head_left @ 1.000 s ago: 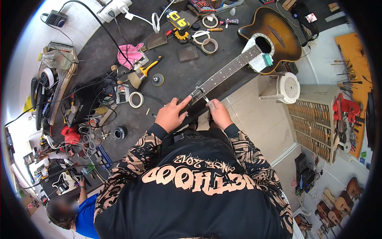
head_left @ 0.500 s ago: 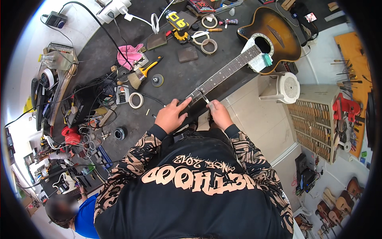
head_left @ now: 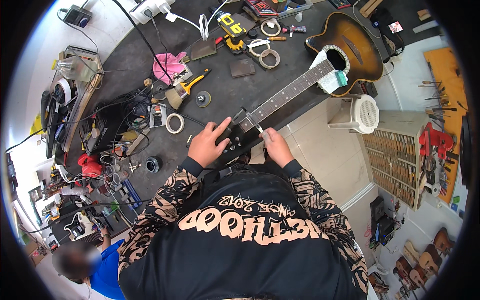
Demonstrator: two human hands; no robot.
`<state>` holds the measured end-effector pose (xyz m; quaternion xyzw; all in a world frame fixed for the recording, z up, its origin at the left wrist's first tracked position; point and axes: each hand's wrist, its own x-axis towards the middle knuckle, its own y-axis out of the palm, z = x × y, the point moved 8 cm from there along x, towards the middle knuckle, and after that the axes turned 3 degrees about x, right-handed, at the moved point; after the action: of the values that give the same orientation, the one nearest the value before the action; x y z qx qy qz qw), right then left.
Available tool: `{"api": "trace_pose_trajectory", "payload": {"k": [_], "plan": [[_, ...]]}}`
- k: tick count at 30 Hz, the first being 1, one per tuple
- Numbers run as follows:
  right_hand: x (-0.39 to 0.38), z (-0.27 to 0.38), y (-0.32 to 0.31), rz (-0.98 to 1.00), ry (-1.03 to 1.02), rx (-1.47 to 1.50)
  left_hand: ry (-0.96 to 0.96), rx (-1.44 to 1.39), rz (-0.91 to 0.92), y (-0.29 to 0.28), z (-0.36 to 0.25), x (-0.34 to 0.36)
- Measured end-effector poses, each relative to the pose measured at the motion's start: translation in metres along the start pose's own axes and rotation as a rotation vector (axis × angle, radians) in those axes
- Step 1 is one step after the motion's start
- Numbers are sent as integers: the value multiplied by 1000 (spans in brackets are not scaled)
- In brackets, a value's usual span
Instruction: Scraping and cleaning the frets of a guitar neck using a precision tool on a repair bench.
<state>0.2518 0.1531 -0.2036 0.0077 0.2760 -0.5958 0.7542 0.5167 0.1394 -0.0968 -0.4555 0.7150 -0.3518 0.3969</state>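
An acoustic guitar with a brown sunburst body [head_left: 371,57] lies across the bench, its fretboard [head_left: 287,94] running down toward me. Near the end of that fretboard my right hand [head_left: 276,147] is closed on a small tool [head_left: 253,121] with a pale handle and a dark crosspiece lying over the strip; its exact kind is unclear. My left hand [head_left: 206,145] rests at the dark headstock [head_left: 233,143] with index finger and thumb spread apart, holding nothing visible. White paper [head_left: 327,80] and a small teal item [head_left: 342,78] lie on the guitar by the soundhole.
On the bench are a brush [head_left: 181,92], tape rolls [head_left: 174,123], a yellow caliper-like tool [head_left: 233,31], a pink cloth [head_left: 169,66] and tangled cables. A white stool [head_left: 364,114] stands beside the bench. Another person in blue [head_left: 107,270] is at lower left.
My left hand has drawn back leftward from the fretboard's end, uncovering it and part of the headstock. The right hand stays near the same spot with the tool. The whole view has shifted slightly.
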Motion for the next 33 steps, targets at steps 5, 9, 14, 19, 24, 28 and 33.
{"api": "trace_pose_trajectory", "payload": {"k": [5,9,14,19,24,28,33], "plan": [[-3,-4,10,35,30,-11,49,18,6,5,5,-12],[-6,-4,11,9,27,-49,108,16,28,13,0,-17],[-8,-11,15,-3,56,-28,119,69,96,26,-10,-17],[-9,-12,14,-8,57,-22,156,80,128,31,-12,-16],[-9,-14,15,1,78,-10,112,95,109,27,-11,-14],[-8,-13,15,-3,63,-7,169,85,80,28,-14,-15],[-8,-11,15,0,68,4,109,86,102,28,-10,-12]]}}
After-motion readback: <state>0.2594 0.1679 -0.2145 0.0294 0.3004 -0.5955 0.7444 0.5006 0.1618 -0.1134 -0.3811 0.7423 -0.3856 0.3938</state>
